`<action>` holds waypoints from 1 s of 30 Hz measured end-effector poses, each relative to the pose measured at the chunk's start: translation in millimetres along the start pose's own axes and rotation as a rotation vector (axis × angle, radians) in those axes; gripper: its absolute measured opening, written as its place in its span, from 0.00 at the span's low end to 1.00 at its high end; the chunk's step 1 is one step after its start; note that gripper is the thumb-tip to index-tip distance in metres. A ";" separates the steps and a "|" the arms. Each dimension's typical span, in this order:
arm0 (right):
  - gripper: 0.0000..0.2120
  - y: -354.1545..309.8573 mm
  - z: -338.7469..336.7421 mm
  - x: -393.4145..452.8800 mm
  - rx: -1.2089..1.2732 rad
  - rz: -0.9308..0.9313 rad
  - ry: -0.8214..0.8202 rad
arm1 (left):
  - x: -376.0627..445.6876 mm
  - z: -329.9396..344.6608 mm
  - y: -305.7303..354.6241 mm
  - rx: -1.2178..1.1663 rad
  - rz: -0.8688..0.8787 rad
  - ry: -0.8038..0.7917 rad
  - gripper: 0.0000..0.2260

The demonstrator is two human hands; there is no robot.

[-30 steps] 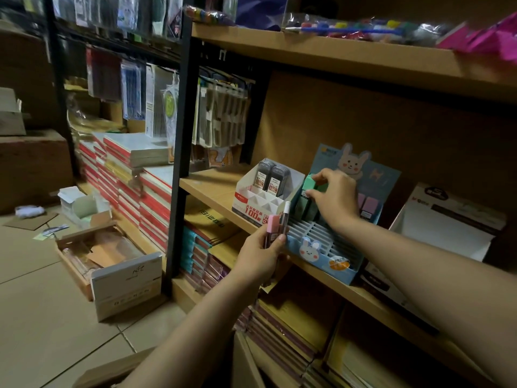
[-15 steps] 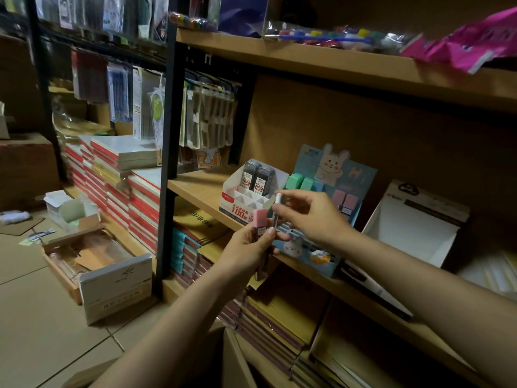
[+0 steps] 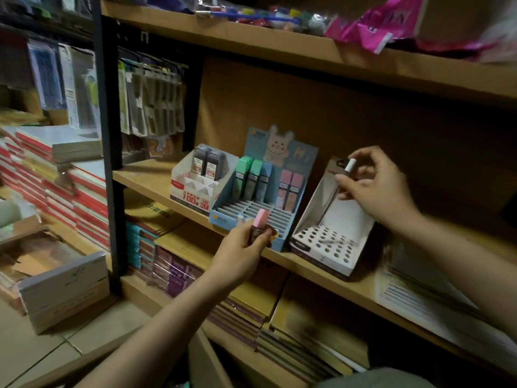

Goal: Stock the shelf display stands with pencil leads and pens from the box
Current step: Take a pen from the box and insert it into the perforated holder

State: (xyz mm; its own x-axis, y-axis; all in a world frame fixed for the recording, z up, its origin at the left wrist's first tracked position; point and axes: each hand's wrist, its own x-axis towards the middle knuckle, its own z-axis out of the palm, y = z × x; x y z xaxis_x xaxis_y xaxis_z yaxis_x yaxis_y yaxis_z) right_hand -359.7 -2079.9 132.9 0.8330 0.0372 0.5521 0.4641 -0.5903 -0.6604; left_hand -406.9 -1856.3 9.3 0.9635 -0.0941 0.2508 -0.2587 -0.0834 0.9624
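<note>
Right of centre, the right hand (image 3: 375, 186) is pinching a pen (image 3: 340, 186) over the white holed stand (image 3: 326, 242); it is risking missing a hole; the left hand (image 3: 240, 256) is gripping a pink lead case (image 3: 260, 219), possibly bumping the blue stand (image 3: 251, 208)

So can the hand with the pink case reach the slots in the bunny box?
Probably yes. The left hand holds the pink case just in front of the bunny box, and nothing blocks its open front slots.
</note>
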 end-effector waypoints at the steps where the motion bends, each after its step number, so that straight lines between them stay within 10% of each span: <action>1: 0.17 7.5 -4.4 -1.6 -0.035 -0.012 0.031 | -1.2 6.9 -0.4 0.037 0.028 -0.001 0.06; 7: 0.18 29.1 -7.2 1.6 -0.215 -0.083 0.107 | 14.5 46.0 13.7 0.226 0.096 0.178 0.09; 14: 0.16 38.2 5.0 2.6 -0.197 -0.135 0.084 | 14.0 76.5 4.0 0.567 0.182 0.009 0.15; 30: 0.14 37.5 26.0 -2.6 -0.083 -0.151 0.119 | 4.4 80.7 -5.6 0.372 0.082 0.429 0.17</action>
State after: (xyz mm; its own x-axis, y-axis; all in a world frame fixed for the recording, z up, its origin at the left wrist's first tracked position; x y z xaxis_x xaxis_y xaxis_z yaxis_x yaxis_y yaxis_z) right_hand -336.6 -2081.2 93.4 0.7120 0.0375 0.7011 0.5505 -0.6497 -0.5243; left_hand -406.8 -1936.3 -3.5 0.8608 0.2899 0.4182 -0.2664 -0.4436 0.8557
